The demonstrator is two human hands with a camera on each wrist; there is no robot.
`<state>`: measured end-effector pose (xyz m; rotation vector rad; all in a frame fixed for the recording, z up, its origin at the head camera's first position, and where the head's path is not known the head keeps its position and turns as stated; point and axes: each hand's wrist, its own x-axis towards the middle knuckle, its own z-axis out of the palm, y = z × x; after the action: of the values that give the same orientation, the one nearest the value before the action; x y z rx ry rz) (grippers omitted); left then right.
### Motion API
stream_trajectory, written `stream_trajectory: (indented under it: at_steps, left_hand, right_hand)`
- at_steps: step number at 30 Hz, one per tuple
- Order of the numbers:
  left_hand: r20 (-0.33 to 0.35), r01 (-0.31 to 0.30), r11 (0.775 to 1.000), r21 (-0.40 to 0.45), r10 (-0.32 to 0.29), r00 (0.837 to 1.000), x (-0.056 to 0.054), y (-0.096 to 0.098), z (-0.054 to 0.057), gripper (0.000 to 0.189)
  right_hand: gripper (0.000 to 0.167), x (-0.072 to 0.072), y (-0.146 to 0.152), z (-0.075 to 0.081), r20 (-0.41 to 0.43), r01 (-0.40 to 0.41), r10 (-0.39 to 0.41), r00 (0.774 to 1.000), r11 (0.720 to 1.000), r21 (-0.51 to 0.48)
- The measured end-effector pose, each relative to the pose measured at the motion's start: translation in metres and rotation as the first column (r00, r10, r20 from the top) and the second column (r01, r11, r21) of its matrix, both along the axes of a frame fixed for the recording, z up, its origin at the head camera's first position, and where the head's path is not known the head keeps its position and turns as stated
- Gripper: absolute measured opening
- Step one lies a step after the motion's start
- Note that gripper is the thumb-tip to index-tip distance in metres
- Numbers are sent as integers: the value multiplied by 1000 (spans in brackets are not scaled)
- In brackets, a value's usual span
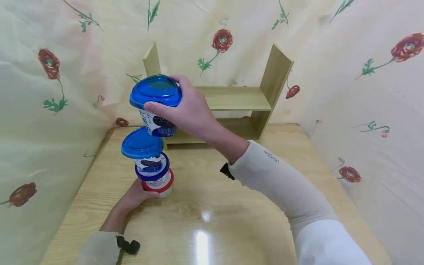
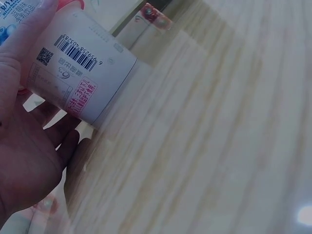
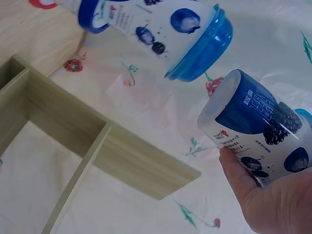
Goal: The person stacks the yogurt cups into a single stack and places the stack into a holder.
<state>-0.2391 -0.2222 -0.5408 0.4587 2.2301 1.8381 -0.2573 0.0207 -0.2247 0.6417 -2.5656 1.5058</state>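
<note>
My right hand (image 1: pixel 193 110) grips a yogurt tub (image 1: pixel 157 123) with a clear blue lid and blackberry print, thumb and fingers round its rim. This tub is in the air above a stack of three tubs, with a gap below it in the right wrist view. The stack's top tub (image 1: pixel 140 143) has the same blue lid. Beneath it come a dark-blue-lidded tub (image 1: pixel 164 167) and, on the table, a red-lidded tub (image 1: pixel 167 190). My left hand (image 1: pixel 134 195) holds the red-lidded tub at its side; the left wrist view shows its barcode and the thumb along it.
Behind the tubs, against the flowered cloth wall, stands a wooden shelf unit (image 1: pixel 235 97) with upright side panels. The wooden table (image 1: pixel 228 198) extends to the right, with cloth walls on both sides.
</note>
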Motion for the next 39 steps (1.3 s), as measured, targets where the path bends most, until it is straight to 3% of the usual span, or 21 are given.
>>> stream_trajectory:
  at_steps: [7,15,27,39]
  left_hand:
    - [12,25,999,21,-26,1000,2,17,-9,89]
    - [20,4,1000,1,-4,1000,1,15,-4,92]
    - [55,-15,999,-30,17,998,1,9,-2,96]
    - [24,-16,1000,-27,16,1000,0,0,8,94]
  right_hand:
    - [88,2,-17,-6,10,-21,21,1000,999,36]
    - [89,4,-37,-7,4,-56,56,998,996,76]
    - [88,2,-44,-21,5,-62,61,998,993,97]
    - [96,1,-52,-15,7,-56,56,998,986,159]
